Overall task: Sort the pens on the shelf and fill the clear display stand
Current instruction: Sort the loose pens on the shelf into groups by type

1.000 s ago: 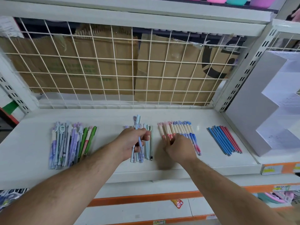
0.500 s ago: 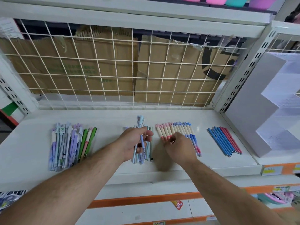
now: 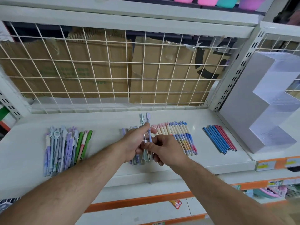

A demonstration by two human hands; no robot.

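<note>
My left hand (image 3: 134, 142) grips two pale blue and lilac pens (image 3: 148, 118) upright above the middle pile of pens (image 3: 139, 161) on the white shelf (image 3: 170, 115). My right hand (image 3: 169, 151) has come against them and pinches their lower part with thumb and fingers. A mixed lilac, blue and green pile (image 3: 65, 146) lies at the left. A row of cream pens with pink and blue ends (image 3: 180, 135) lies just right of my hands. Blue and red pens (image 3: 219, 138) lie further right. The stepped clear display stand (image 3: 263, 103) stands at the far right.
A wire grid (image 3: 113, 70) with cardboard behind it closes the back of the shelf. A white upright post (image 3: 233, 75) separates the shelf from the stand's bay. Coloured tubs (image 3: 206, 0) sit on the shelf above. Orange-edged lower shelves (image 3: 146, 200) run below.
My left hand lifted the pens higher off the middle pile. My right hand left the cream pen row and moved left onto the held pens.
</note>
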